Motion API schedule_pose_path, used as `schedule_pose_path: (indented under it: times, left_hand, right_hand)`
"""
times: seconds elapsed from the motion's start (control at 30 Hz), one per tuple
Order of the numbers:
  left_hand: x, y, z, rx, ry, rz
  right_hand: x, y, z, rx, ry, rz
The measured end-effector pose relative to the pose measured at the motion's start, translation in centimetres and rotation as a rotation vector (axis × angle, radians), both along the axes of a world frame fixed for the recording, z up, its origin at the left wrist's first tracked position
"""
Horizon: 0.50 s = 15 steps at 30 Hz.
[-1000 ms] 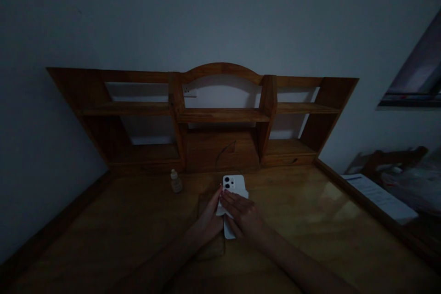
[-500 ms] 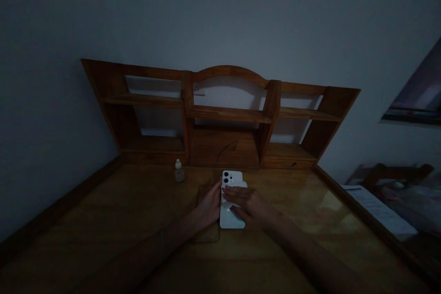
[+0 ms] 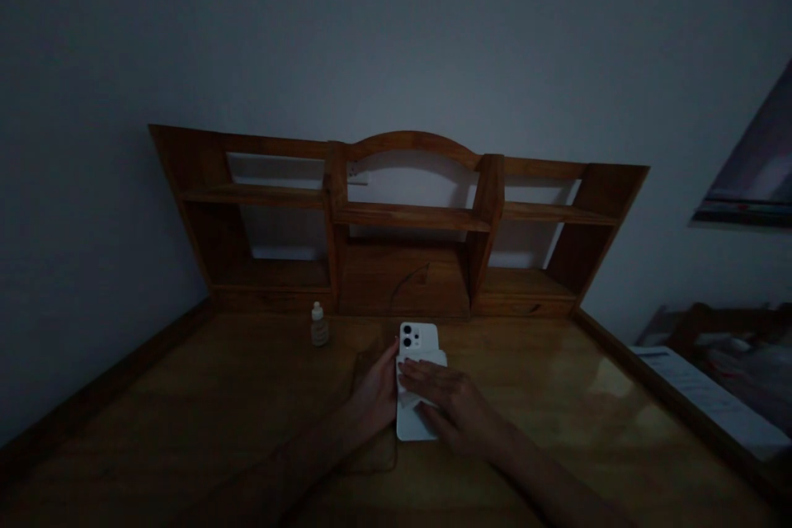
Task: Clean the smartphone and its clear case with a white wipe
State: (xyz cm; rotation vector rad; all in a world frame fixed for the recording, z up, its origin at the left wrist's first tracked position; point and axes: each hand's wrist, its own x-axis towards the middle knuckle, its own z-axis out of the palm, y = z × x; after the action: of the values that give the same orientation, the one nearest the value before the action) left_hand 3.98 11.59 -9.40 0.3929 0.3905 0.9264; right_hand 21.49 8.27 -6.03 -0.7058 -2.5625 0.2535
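A white smartphone lies back side up on the desk, its camera lenses at the far end. My left hand holds the phone along its left edge, fingers closed against the side. My right hand presses a thin white cloth onto the middle of the phone's back; the fingers cover much of the cloth. Partly beneath my left hand and forearm lies a flat item with a rounded outline, perhaps a clear phone case; the dim light hides its detail.
A small dropper-like bottle with a white cap stands left of the phone. Behind is a wooden shelf unit against the wall. Raised edges border the wooden desk. Beyond the right edge are papers and a chair.
The view has tilted up slightly, so everything sits lower in the picture. My right hand and the cloth stay on the phone's back, with the cloth's visible shape slightly altered.
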Motion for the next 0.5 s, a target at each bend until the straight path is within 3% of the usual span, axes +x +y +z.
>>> schedule_pose_path:
  times: [0.27,0.5]
  left_hand:
    - [-0.1,-0.4,0.5,-0.089,0.118,0.015]
    - [-0.1,-0.9,1.2,0.033,0.078,0.022]
  right_hand:
    - [-1.2,-0.6,-0.5,-0.008,0.061,0.072]
    - [0.0,0.7,-1.8,0.086,0.214,-0.144]
